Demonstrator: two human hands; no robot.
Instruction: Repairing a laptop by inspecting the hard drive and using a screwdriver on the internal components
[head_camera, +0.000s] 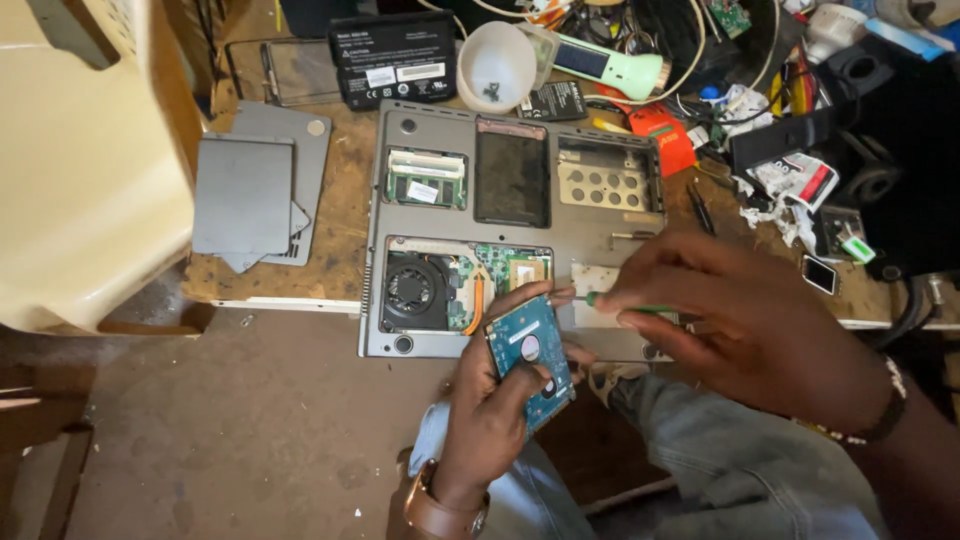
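Head view of a workbench (330, 215) with an upturned grey laptop (512, 225) lying across its front edge, its bottom covers off. The left hand (497, 405) holds a small hard drive (531, 358), circuit side up (blue-green board with a round silver centre), just in front of the laptop's near edge and above the person's lap; the fingers are curled and clamped around the drive's lower corner and sides, thumb pressing along its left edge. The right hand (740, 320) grips a thin screwdriver (625, 304) with a green handle, fingers closed together on it; the tip points left and sits just beside the drive's upper right corner, over the laptop's open bay.

Inside the laptop, the round black fan (412, 290) lies at front left, a copper heat pipe beside it, and the memory slot (427, 179) sits behind the fan. Two grey cover plates (245, 195) are stacked to the left of the laptop, apart from it. Behind the laptop stand a black battery pack (395, 58) and a white bowl (496, 66) holding a few dark screws. A tangle of cables and small parts (760, 110) fills the bench's right rear. A cream plastic chair (85, 165) stands at far left.
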